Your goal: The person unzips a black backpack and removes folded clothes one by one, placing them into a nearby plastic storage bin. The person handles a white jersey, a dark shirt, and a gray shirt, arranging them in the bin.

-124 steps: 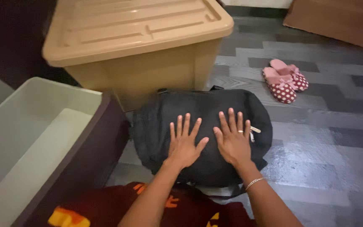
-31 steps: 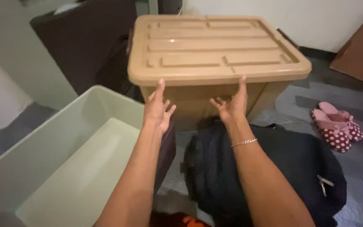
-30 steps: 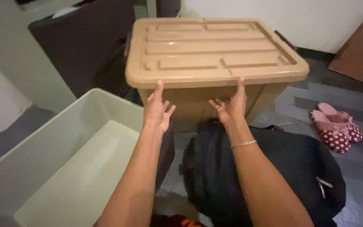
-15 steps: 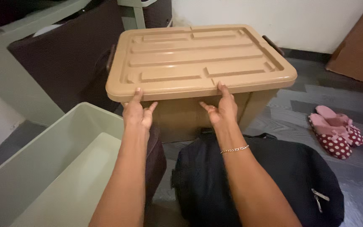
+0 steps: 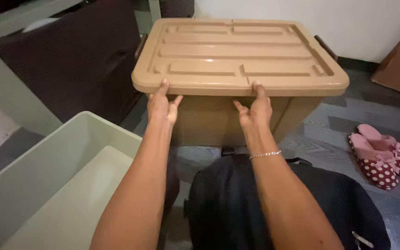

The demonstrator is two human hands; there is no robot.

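Both hands on the front rim of a tan lidded bin.

Left hand (image 5: 162, 105) and right hand (image 5: 254, 109) clamp fingers on the lid (image 5: 239, 55) edge at 12 o'clock; black bag (image 5: 283, 208) at 6, slippers (image 5: 379, 153) at 3.

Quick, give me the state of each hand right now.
Left hand: gripping the front rim of the tan bin lid.
Right hand: gripping the same rim, further right.

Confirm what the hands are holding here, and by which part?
Both hands, left hand and right hand, grip the tan lid of the storage bin at its near front edge, thumbs on top and fingers under the rim.
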